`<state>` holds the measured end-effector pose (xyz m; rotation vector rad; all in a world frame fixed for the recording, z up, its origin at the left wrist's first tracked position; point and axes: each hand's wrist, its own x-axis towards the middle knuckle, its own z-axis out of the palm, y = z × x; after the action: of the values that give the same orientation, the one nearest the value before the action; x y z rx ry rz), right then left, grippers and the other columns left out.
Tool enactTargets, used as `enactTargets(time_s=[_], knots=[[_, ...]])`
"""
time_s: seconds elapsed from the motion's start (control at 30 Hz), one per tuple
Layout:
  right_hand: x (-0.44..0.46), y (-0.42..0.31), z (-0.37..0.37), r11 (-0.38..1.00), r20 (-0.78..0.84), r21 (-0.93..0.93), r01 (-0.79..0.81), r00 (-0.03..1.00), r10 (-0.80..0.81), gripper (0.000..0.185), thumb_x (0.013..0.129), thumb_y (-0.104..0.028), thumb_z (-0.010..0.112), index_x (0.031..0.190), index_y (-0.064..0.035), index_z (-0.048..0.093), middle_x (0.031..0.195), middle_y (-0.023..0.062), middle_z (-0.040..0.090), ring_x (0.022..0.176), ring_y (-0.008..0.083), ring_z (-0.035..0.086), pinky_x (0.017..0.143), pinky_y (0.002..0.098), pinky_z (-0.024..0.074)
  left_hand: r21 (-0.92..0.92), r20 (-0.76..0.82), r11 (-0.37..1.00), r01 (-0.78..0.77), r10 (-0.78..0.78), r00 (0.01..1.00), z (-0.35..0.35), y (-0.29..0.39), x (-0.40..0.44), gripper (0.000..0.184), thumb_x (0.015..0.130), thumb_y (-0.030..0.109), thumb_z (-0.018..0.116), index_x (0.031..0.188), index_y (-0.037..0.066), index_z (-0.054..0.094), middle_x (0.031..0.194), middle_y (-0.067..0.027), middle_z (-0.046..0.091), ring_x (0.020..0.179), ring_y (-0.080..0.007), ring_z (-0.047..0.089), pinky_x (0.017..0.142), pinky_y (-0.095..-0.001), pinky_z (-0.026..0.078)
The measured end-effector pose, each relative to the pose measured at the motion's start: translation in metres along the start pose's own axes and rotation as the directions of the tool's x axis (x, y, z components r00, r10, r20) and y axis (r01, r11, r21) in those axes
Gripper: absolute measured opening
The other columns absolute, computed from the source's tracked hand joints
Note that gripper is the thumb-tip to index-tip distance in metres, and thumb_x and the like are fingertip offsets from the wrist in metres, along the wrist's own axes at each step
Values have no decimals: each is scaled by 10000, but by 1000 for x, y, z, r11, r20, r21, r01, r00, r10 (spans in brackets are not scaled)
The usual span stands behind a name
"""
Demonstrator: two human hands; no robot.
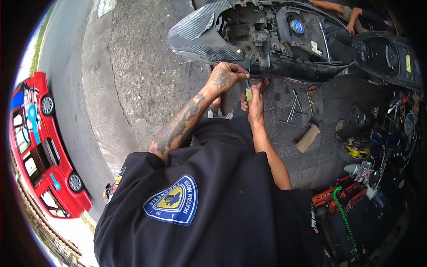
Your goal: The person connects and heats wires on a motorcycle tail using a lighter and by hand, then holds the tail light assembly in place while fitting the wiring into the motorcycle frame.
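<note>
Left hand's [227, 75] fingertips pinch the green wire [250, 64] beside the scooter body [284, 64], right hand's [255, 103] fingers close round a yellowish piece [249, 94], and that wire looks light, limp, easily strained, best gripped near its end!

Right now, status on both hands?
Left hand pinching green wire. Right hand gripping yellowish handle just below. No obstruction seen; tools on ground, off right.
</note>
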<state>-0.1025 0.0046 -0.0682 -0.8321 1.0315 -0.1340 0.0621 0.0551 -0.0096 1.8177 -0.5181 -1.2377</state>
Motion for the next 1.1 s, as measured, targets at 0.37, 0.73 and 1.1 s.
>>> enactTargets(time_s=[0.37,0.73,1.1], knots=[[-2,0,-1,999,52,48,4,999,-6,484,977,-439,374,748,-40,524,585,38,465,443,123,418,398,246,327,-6,-22,999,-47,47,999,2,-7,4,226,778,203,799,888,13,745,718,-27,674,619,-64,547,554,-255,439],[-9,-4,6,999,53,34,26,998,-28,499,958,-458,348,684,-71,501,555,3,428,429,97,372,405,253,290,-11,-27,999,-49,48,998,1,-3,2,234,774,199,798,912,15,749,709,-34,679,609,-66,555,548,-252,445],[-5,4,2,995,21,68,67,997,-69,335,973,-411,339,891,-91,393,568,16,436,435,102,376,399,249,298,-31,-13,999,-41,41,999,0,-4,3,220,778,196,793,896,16,753,727,-38,705,624,-64,593,561,-249,465]])
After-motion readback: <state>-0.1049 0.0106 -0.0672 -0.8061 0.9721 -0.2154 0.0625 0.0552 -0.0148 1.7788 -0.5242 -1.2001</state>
